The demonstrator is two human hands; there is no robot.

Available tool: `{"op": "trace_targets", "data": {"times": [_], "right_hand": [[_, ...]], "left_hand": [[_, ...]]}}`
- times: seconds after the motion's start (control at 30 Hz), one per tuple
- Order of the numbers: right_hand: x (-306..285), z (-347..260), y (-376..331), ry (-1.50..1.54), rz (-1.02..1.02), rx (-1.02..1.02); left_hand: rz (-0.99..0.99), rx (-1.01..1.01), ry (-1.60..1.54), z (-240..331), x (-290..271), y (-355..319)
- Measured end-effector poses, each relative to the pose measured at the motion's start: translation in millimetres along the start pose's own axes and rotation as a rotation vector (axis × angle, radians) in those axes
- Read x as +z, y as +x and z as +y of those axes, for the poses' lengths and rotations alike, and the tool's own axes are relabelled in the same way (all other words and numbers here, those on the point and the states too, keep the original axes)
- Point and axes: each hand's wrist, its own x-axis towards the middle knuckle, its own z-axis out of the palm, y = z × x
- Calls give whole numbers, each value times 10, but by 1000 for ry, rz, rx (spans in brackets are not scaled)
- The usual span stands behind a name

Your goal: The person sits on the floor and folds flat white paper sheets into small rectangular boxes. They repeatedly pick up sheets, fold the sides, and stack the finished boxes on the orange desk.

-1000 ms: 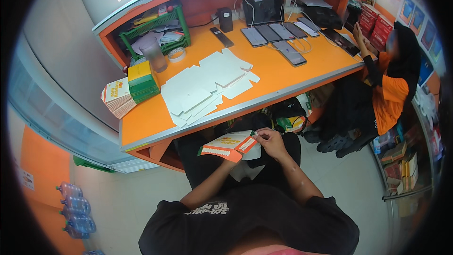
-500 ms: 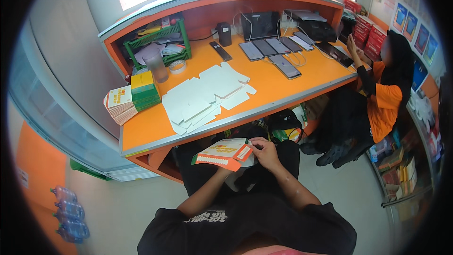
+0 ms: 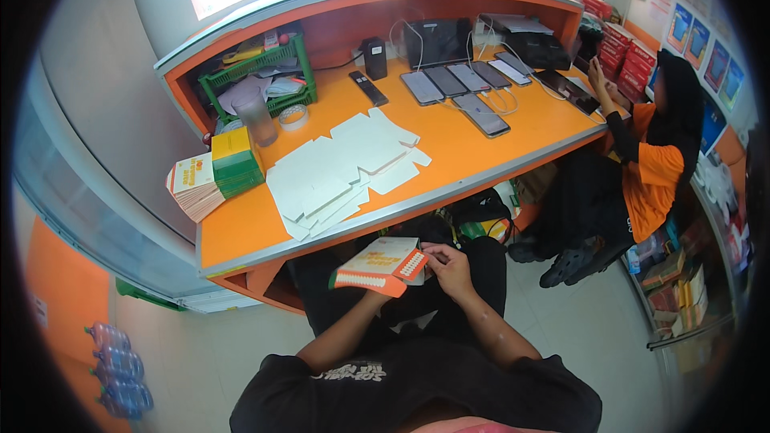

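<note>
Above my lap is a partly folded cardboard food box [image 3: 383, 256], cream with a yellow, orange and green print. Its orange flaps with white patterns stick out on the near side and at the right. My left hand [image 3: 374, 300] supports it from below, most of its fingers hidden behind the card. At the box's right end my right hand [image 3: 451, 269] is closed, thumb and fingers pinching the edge of a flap. On the orange desk [image 3: 337, 228] just ahead lie several flat, unfolded box blanks [image 3: 337, 168], white side up.
Stacks of folded yellow-green boxes [image 3: 238, 160] stand at the desk's left, by a clear tumbler [image 3: 257, 118], tape roll [image 3: 293, 117] and green basket [image 3: 301, 68]. Several phones [image 3: 481, 115] with cables lie right. A co-worker in an orange shirt [image 3: 648, 180] sits at right.
The box has tipped slightly and its near flap has swung in my hands. My right hand stays at its right end. The desk has shifted a little left in view.
</note>
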Motion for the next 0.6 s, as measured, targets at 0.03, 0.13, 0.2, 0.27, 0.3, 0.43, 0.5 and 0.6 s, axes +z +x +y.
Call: {"op": "trace_targets", "data": {"times": [0.03,0.13,0.2,0.27,0.3,0.43,0.5,0.6], "right_hand": [[-14,54,-4,56,15,44],[125,178,-44,178,67,-87],[113,156,-28,197,-72,38],[-25,258,125,45,-158,141],[49,315,158,-13,9,129],[290,64,270,-442,-39,-167],[307,362,342,-438,0,-154],[281,364,409,-543,136,-189]], "left_hand": [[41,-22,31,87,68,53],[208,-146,294,857,411,173],[314,-169,359,619,242,247],[311,-229,524,555,162,313],[261,-189,636,523,134,312],[77,-101,866,396,254,166],[-69,-53,958,445,354,136],[-158,-325,526,477,177,205]]}}
